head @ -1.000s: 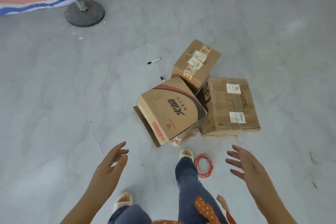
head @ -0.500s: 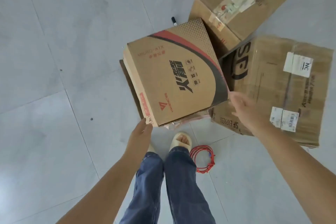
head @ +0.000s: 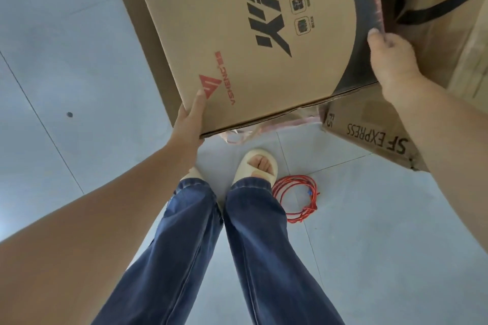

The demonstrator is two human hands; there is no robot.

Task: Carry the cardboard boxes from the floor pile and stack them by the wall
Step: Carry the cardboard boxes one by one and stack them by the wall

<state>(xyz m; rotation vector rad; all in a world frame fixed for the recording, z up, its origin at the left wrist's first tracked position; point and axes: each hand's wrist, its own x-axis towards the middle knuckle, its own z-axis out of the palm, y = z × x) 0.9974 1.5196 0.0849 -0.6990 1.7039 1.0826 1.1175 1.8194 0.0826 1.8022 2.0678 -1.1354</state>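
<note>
We are standing on the grey floor (head: 66,47) and bending over the pile. A flat cardboard flap (head: 129,0) is sticking out on the left, behind the box we are taking.

Our left hand (head: 188,119) is gripping the near left corner of the printed box (head: 250,42); the thumb is lying on the top face and the fingers are going under the edge, probably because the weight must be carried from below. The box is tilted, its near edge raised over the floor, and we cannot tell if its far side is resting on something. Under this edge a pink plastic wrap (head: 245,132) is hanging out.

Below, our two feet in pale slippers (head: 260,166) are close to the box, and a red wire coil (head: 297,198) is lying just beside the right foot. We think it could catch the foot when we are stepping away.

Our right hand (head: 390,58) is clamped on the right edge of the same box, so both hands are well apart, one on each side, which is keeping the load balanced. Behind this hand the SF box (head: 369,137) is lying on the floor, touching or nearly touching the printed box. The wall is not in view.
</note>
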